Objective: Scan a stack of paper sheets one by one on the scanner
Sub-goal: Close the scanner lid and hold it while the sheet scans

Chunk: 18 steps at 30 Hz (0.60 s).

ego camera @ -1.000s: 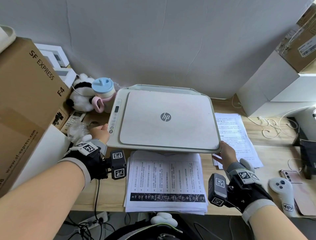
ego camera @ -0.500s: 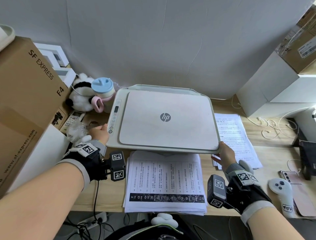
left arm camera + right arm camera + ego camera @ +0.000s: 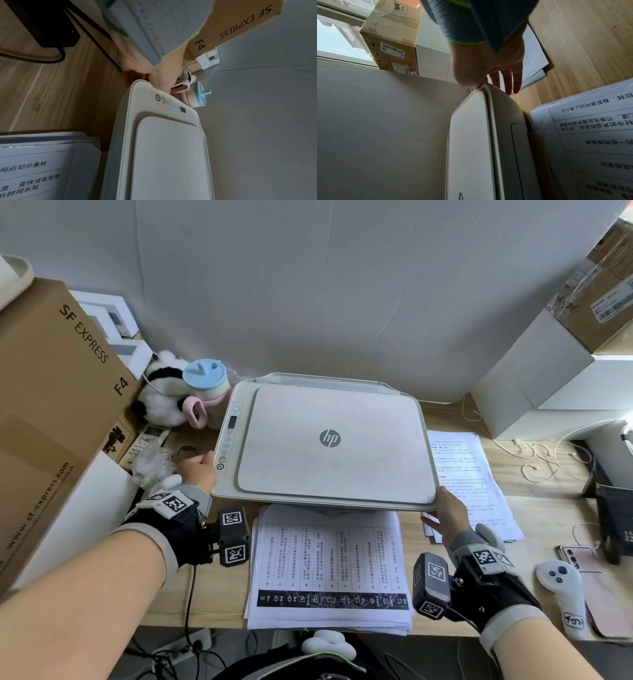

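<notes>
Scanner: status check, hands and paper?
Left hand at white HP scanner's left front corner, right hand at right front corner, fingers straight. Lid down. Printed paper stack in front, untouched. Nothing blocking.

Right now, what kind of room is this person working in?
Probably a small office or home workspace. An HP scanner sits on a wooden desk with paper stacks in front of and beside it, and shipping boxes are piled at both sides.
</notes>
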{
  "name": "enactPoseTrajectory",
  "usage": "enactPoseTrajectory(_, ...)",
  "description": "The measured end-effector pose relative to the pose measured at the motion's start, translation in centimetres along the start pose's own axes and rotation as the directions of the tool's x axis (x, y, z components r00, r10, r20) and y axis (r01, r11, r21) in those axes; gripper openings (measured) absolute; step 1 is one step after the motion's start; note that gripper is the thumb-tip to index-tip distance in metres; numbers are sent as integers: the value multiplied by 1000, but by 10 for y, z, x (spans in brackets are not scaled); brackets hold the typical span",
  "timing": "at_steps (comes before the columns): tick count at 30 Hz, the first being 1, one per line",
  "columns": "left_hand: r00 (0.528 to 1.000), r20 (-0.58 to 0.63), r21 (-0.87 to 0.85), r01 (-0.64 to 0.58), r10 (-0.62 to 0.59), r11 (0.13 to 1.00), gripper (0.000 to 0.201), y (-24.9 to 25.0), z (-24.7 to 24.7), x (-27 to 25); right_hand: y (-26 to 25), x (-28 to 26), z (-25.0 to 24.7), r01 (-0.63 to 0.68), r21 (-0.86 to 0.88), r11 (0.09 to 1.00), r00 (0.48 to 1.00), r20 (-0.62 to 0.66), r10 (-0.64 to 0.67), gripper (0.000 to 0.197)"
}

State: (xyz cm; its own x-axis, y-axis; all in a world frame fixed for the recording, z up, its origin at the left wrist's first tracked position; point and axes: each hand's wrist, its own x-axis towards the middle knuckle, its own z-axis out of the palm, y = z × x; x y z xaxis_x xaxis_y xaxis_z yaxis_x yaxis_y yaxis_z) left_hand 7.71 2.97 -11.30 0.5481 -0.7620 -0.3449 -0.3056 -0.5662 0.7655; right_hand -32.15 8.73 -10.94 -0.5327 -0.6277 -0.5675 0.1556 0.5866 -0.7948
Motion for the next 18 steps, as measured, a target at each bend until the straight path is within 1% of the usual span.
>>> enactPoseTrajectory(4, 1000, 2, -21, 3, -3, 1000, 34, 5, -1, -3, -2, 0, -2, -14, 8, 1000, 1000, 7, 14, 23)
enactPoseTrajectory(6, 1000, -3, -38, 25, -25, 999, 28, 9, -5, -4, -3, 1, -3, -25, 4, 1000, 999, 23, 25, 23)
enactPoseTrajectory(8, 998, -60, -84, -4, -1, 996, 23, 11, -7, -1, -5, 3, -5, -34, -18, 999, 999, 40, 35, 23)
enactPoseTrajectory(9, 996, -86, -124, -42, 31, 991, 14, 13, -8, 0, -8, 3, -6, -34, -28, 999, 998, 44, 35, 22)
enactPoseTrajectory(10, 991, -120, -161, -71, 52, 984, 30, 14, -8, 1, -10, 4, -7, -22, -39, 999, 999, 47, 24, 19)
enactPoseTrajectory(11, 989, -129, -165, -90, 69, 982, 32, 17, -8, 0, -12, 4, -8, 2, -51, 999, 999, 46, 0, 17)
enactPoseTrajectory(12, 988, -126, -174, -115, 94, 978, 31, 21, -8, -2, -13, 4, -9, 43, -70, 997, 999, 36, -40, 23)
enactPoseTrajectory(13, 989, -94, -159, -124, 110, 979, 31, 24, -6, -2, -15, 4, -9, 85, -82, 993, 996, 23, -83, 32)
enactPoseTrajectory(14, 992, -31, -142, -125, 122, 982, 30, 27, -3, -3, -16, 3, -9, 118, -98, 988, 993, 15, -117, 38)
enactPoseTrajectory(16, 988, 114, -94, -91, 101, 991, 25, 32, 3, -5, -20, 0, -8, 155, -133, 979, 988, 16, -154, 39)
enactPoseTrajectory(17, 982, 169, -84, -67, 80, 994, 21, 35, 6, -6, -21, -1, -7, 160, -139, 977, 987, 19, -159, 39)
enactPoseTrajectory(18, 978, 200, -72, -51, 64, 996, 21, 36, 9, -6, -22, -3, -7, 165, -152, 975, 986, 22, -163, 41)
